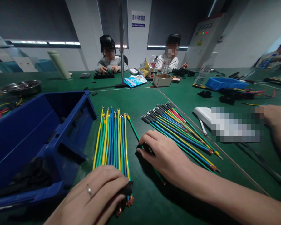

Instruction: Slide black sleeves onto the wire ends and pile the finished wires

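Observation:
My left hand (96, 190), with a ring on one finger, is closed at the near end of a row of wires (111, 137) in yellow, green and blue with metal lugs at their far ends. A short black sleeve (129, 188) sticks out between its finger and thumb, and bare copper strands (130, 201) show beneath. My right hand (162, 153) is closed around a green wire (134, 128) with a yellow-collared lug. Something black lies within its curled fingers. Right of that hand fans a second group of wires (178, 131), many with black sleeves by their lugs.
A blue bin (67, 131) with black pieces (29, 176) stands at left. At right are a white device (203, 114), another person's hand (269, 120) and a blue tray (224, 83). Two people (111, 59) sit across the green table. A metal post (121, 40) rises mid-table.

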The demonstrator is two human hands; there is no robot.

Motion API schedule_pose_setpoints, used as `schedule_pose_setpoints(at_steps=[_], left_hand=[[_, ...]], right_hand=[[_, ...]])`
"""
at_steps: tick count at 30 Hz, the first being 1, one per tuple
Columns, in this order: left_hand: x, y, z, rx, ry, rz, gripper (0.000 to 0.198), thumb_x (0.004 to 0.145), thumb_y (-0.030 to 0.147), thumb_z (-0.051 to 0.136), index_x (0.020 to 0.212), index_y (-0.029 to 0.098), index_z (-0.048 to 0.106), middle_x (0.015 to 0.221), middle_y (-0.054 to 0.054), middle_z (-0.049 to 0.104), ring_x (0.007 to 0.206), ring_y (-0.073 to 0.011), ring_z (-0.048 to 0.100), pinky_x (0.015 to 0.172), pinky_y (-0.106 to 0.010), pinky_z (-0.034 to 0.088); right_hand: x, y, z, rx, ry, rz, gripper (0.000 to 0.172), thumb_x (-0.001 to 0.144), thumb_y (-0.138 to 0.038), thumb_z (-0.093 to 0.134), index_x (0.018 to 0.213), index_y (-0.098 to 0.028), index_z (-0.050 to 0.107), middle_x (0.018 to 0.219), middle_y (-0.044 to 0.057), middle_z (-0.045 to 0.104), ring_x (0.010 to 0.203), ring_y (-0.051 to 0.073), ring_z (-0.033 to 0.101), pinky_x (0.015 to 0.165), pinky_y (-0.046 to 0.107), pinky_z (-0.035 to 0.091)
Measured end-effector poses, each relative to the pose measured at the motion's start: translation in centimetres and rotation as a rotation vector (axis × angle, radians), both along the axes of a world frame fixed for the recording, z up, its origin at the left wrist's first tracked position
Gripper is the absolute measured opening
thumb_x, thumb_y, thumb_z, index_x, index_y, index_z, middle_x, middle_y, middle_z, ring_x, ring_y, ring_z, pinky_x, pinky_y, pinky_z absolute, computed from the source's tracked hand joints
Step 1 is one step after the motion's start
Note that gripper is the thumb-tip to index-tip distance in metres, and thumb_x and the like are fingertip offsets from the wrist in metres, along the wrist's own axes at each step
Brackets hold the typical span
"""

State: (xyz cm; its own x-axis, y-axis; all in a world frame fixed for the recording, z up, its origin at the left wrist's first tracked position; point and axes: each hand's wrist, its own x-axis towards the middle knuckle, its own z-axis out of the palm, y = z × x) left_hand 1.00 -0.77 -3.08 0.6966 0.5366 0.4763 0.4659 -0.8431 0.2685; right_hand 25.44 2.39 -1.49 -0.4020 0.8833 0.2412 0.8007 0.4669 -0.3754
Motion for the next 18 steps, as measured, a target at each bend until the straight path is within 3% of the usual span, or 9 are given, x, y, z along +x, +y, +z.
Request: schedule_pose_setpoints(at_steps=[8, 13, 18], left_hand=[[0.4, 0.1, 0.8, -0.047, 0.061, -0.051, 0.022, 0.098, 0.016, 0.049, 0.115, 0.024, 0.06, 0.112, 0.001, 0.073, 0.11, -0.0111, 0.067, 0.104, -0.014, 0.043], [1.1, 0.3, 1.2, 0.006, 0.021, -0.066, 0.022, 0.1, 0.016, 0.043, 0.107, 0.022, 0.064, 0.099, 0.0, 0.076, 0.102, -0.0102, 0.07, 0.101, -0.015, 0.045], [0.8, 0.1, 1.1, -0.027, 0.019, -0.06, 0.021, 0.098, 0.013, 0.047, 0.109, 0.023, 0.062, 0.103, 0.002, 0.075, 0.102, -0.009, 0.068, 0.1, -0.012, 0.044]], right_hand=[[-0.4, 0.0, 0.0, -0.047, 0.051, 0.108, 0.021, 0.094, -0.024, 0.054, 0.112, -0.018, 0.062, 0.104, 0.008, 0.061, 0.093, 0.018, 0.058, 0.08, 0.033, 0.049], [-0.6, -0.1, -0.1, -0.08, 0.074, 0.176, 0.025, 0.094, -0.026, 0.055, 0.115, -0.017, 0.064, 0.109, 0.01, 0.058, 0.098, 0.021, 0.055, 0.087, 0.038, 0.048], [-0.4, -0.2, -0.1, -0.088, 0.097, 0.253, 0.031, 0.094, -0.026, 0.055, 0.123, -0.017, 0.061, 0.115, 0.01, 0.058, 0.103, 0.022, 0.053, 0.091, 0.04, 0.046]])
